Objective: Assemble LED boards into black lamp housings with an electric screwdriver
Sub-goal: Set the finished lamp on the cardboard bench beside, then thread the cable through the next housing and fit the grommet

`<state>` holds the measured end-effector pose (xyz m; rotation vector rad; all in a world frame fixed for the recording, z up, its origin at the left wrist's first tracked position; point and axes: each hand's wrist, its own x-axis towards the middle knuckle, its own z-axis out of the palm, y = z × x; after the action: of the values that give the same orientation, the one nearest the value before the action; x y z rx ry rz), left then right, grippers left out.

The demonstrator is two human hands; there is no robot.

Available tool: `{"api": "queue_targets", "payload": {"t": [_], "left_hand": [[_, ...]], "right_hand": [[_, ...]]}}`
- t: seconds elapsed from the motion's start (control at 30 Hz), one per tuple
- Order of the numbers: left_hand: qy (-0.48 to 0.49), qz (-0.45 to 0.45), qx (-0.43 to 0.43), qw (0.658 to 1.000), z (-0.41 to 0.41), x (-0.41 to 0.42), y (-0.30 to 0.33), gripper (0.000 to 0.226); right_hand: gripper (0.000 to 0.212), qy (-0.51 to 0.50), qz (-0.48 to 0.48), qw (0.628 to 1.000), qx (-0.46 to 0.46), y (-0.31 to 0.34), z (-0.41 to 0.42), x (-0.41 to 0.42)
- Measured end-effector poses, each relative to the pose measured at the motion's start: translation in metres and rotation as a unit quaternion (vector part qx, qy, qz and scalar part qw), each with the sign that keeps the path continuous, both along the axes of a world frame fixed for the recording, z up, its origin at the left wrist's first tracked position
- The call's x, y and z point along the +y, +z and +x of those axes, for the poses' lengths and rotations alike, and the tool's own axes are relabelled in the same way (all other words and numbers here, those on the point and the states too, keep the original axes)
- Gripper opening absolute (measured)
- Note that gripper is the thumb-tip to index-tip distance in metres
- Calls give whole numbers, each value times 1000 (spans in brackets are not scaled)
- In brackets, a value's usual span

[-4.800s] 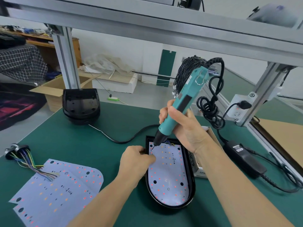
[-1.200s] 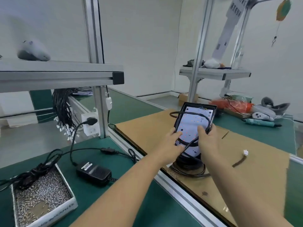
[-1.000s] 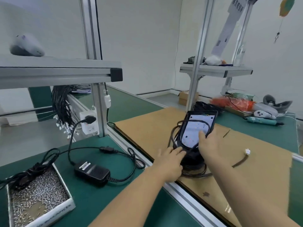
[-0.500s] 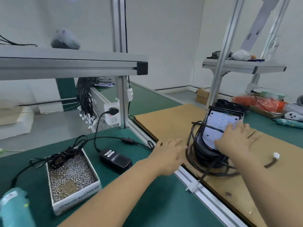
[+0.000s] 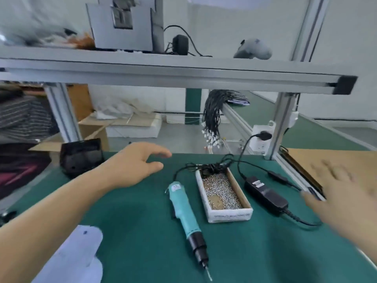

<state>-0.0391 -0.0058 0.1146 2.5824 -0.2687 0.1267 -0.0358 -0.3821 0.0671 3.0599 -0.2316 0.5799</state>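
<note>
A teal electric screwdriver [image 5: 184,211] lies on the green mat, its bit toward me. A black lamp housing [image 5: 80,155] stands at the mat's far left edge. My left hand [image 5: 132,166] hovers open over the mat, reaching toward that housing, fingers spread and holding nothing. My right hand [image 5: 336,193] is blurred at the right, fingers spread, empty, above the mat's right edge. White LED boards [image 5: 75,256] lie at the lower left, partly under my left forearm.
An open box of screws [image 5: 223,194] sits right of the screwdriver. A black power adapter [image 5: 266,196] and its cables lie further right, plugged into a socket [image 5: 262,139]. An aluminium shelf beam [image 5: 183,75] crosses overhead. A brown cardboard sheet [image 5: 330,160] covers the neighbouring bench.
My view has swung left from the cardboard bench back to the green mat. My right hand has let go of the finished lamp, and both hands now move left, empty.
</note>
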Motion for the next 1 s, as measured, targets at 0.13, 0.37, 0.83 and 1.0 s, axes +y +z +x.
{"api": "queue_targets", "payload": {"t": [0.13,0.37,0.83,1.0], "left_hand": [[141,-1,-12,990,-31,79,-22,23],[283,11,63,957,-48,155,-81,53],[301,326,37,896,42,188,-118,43],[304,288,-54,906,46,191,-113,28]], "right_hand": [[57,240,-4,970,27,-11,-12,132],[60,431,-14,887,167,-53,-31,267],[59,434,32,880,193,-61,-29,303],[58,408,58,890,197,-59,-22,284]]}}
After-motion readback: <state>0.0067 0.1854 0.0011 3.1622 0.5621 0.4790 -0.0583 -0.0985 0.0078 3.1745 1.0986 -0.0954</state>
